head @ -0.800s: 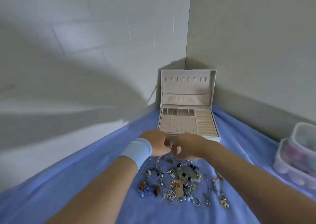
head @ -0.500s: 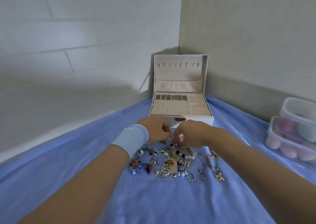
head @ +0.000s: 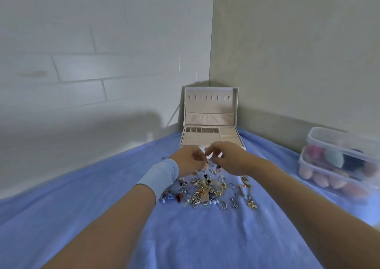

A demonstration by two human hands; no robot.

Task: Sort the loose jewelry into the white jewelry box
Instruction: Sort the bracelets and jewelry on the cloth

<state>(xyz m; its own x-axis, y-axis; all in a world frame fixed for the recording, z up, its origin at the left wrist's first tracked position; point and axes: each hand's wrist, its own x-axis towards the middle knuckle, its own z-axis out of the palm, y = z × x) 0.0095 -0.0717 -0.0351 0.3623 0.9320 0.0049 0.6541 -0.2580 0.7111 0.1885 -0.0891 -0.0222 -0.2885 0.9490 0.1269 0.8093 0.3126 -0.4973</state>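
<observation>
Tangled jewelry pile point(head: 207, 190); left hand point(head: 189, 159), right hand point(head: 228, 157) curled at 12 o'clock, grasp indiscernible. Risk: snagged pieces dragging neighbours.

**Surfaces and finishes**

Blue cloth point(head: 185, 238) under both forearms: matt, soft, faintly fuzzy nap; wristband point(head: 159, 175) behind the left hand point(head: 189, 162): pale blue fabric, matt; loose jewelry point(head: 221, 186) on the near side of both hands: glinting gold- and silver-toned metal, glossy dark and blue beads; tan card point(head: 205, 197) among it: matt, paper-like; jewelry box point(head: 211, 112) beyond the right hand point(head: 228, 157): white shell, beige lining matt and velvety; containers point(head: 337, 145) far right of the right hand: clear plastic, smooth, slightly glossy.
</observation>
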